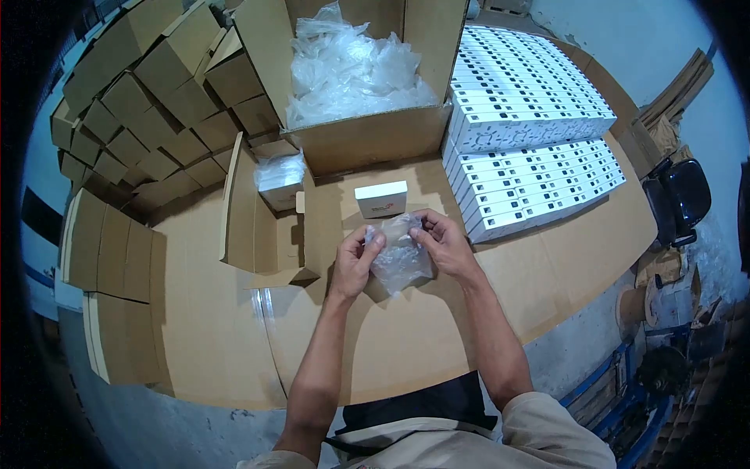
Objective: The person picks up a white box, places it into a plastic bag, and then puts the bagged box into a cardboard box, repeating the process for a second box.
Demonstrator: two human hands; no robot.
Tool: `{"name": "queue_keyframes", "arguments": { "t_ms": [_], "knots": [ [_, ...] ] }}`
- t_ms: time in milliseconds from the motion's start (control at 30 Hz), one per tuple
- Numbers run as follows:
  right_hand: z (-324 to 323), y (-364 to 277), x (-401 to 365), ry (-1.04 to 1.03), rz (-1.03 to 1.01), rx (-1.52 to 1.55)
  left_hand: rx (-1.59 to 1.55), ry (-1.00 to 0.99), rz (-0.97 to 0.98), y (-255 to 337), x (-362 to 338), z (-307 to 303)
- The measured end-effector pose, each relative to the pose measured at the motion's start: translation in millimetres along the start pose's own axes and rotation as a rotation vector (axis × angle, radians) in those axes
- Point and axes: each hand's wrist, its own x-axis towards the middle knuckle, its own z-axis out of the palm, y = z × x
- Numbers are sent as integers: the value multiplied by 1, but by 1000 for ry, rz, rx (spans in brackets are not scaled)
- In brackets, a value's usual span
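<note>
Across the cardboard-covered surface (547, 285), I noted left hand (356, 262) and right hand (446, 244) both pinching a clear bag (401, 264), while the white box (381, 200) sat just beyond, long axis crosswise, nearer the right.

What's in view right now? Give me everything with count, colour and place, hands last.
Plastic bag: 1, clear, between both hands
Small box: 1, white, on the table just beyond the bag
Open carton: 1, brown, left of the hands
Wrapped packs: count unclear, whitish, inside that carton
Large carton: 1, brown, open, far centre
Loose bags: uncounted, clear, inside it
Stacked boxes: many, white, right side
Piled cartons: many, brown, left side
Table: 1, brown cardboard top, centre
Chair: 1, black, far right
Sleeves: 2, beige, bottom
Left hand: 1, bare, pinching the bag's left side
Right hand: 1, bare, pinching its right side
</note>
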Motion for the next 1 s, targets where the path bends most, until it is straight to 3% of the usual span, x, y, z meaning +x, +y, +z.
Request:
{"name": "queue_keyframes", "arguments": {
  "t_ms": [100,200,300,500,600,900,1000],
  "knots": [
    [3,2,-1,34,-19,-89,119,-6,28,14,-5,9],
    [10,-2,-4,49,-95,-286,286,111,119,3,-2,2],
    [10,-15,-8,29,-75,-371,199,159,277,-4,5,-6],
    [14,-9,-8,138,-154,-368,-50,354,215,4,5,16],
    [17,-7,-8,186,-163,-392,6,305,14,-7,2,19],
    [13,4,0,194,-52,-91,302,345,176,-14,0,26],
    [15,3,1,306,-120,106,361,343,214,-14,1,25]
  ]
}}
